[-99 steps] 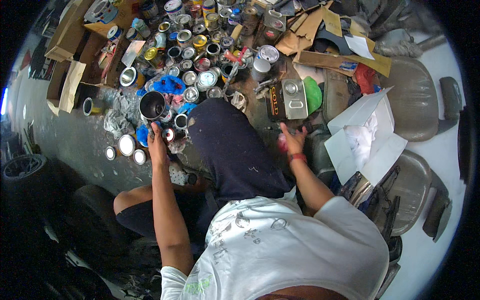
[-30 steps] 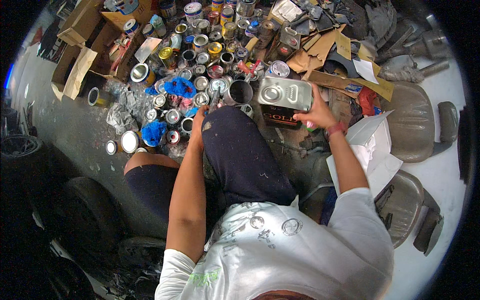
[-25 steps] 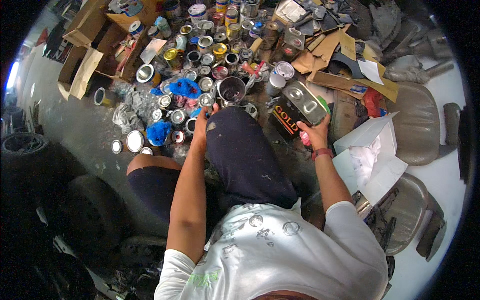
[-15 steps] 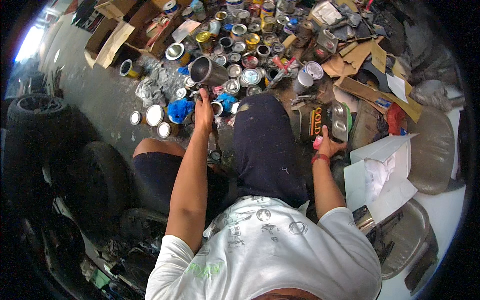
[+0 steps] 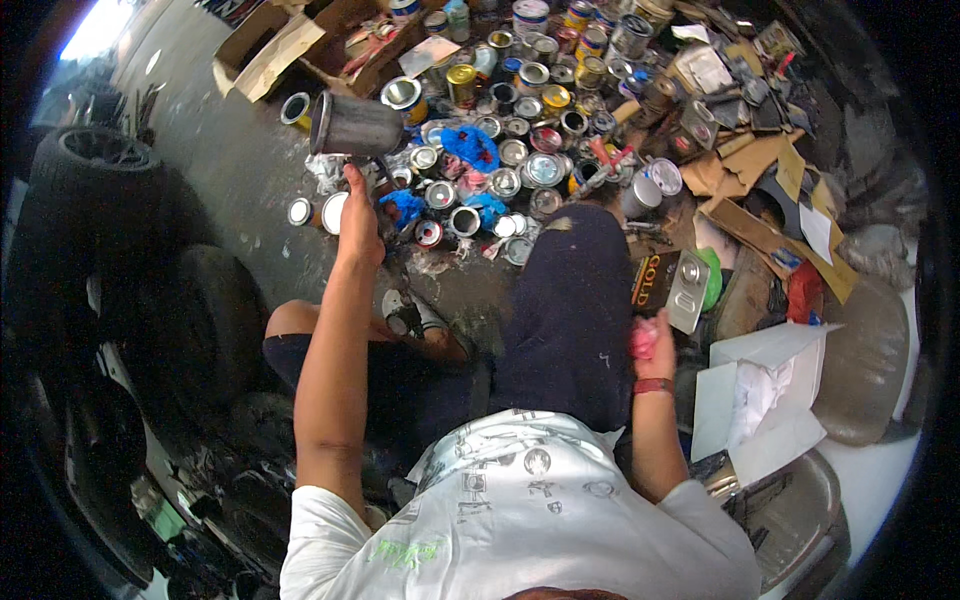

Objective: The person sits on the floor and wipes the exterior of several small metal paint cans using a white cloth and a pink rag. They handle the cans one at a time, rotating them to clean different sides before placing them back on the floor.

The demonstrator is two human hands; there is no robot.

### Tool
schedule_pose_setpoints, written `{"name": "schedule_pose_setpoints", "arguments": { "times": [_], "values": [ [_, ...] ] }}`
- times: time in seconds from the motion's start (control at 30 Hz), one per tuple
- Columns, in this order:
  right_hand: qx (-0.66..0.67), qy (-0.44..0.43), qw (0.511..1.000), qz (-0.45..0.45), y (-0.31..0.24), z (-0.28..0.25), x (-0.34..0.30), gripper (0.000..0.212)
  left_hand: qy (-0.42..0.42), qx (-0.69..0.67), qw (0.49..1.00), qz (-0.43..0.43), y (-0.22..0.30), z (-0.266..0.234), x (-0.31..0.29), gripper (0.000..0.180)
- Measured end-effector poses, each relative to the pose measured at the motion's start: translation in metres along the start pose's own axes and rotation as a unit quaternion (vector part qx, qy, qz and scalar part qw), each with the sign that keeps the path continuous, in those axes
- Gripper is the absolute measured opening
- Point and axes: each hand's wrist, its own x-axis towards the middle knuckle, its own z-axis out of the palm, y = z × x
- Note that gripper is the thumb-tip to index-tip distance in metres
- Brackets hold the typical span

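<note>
My left hand (image 5: 360,222) is raised over the left side of the paint cans, closed around the lower part of a grey metal cup (image 5: 362,127). The cup is tipped on its side with its open mouth toward the left; what joins it to my grip is mostly hidden. My right hand (image 5: 658,348), beside my right thigh, is closed on a crumpled pink rag (image 5: 644,338). Just beyond my right fingers is a black rectangular tin (image 5: 654,284) with a silver top (image 5: 690,290), seemingly apart from them.
Many opened paint cans (image 5: 545,170) crowd the floor ahead, with blue rags (image 5: 470,148) among them. Cardboard boxes (image 5: 270,60) stand at the far left, tyres (image 5: 95,170) at the left. On the right are a white box (image 5: 720,400) holding white cloth and a brown chair (image 5: 865,340).
My left hand has swung left with the cup, whose mouth now points left. My right hand has drawn back from the rectangular tin, keeping the pink rag. The view has shifted.
</note>
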Motion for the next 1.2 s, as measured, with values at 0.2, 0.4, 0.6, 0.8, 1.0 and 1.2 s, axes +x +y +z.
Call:
{"name": "schedule_pose_setpoints", "arguments": {
  "times": [0.2,0.4,0.6,0.8,1.0,1.2],
  "values": [
    [-0.172,-0.164,0.938,-0.253,-0.041,0.31,-0.011,0.038,-0.031,-0.004,0.999,-0.009,0.044,-0.016,-0.03,0.081],
    [-0.318,-0.253,0.899,-0.161,0.072,0.427,0.103,0.034,-0.032,-0.014,0.999,-0.008,0.008,-0.012,-0.014,0.075],
    [-0.253,-0.238,0.935,0.066,0.127,0.425,0.147,0.026,-0.021,0.003,0.999,0.028,0.005,-0.009,-0.02,0.076],
    [-0.202,-0.319,0.92,0.103,0.146,0.445,0.144,0.028,0.013,0.07,0.997,0.018,-0.005,-0.008,-0.004,0.079],
    [-0.433,-0.319,0.841,-0.064,0.155,0.436,0.166,0.023,0.058,0.089,0.993,0.051,-0.011,0.022,-0.003,0.07],
    [-0.385,-0.194,0.897,-0.1,0.139,0.439,0.194,0.026,-0.06,0.052,0.996,0.034,-0.014,0.001,0.007,0.068]
  ]
}}
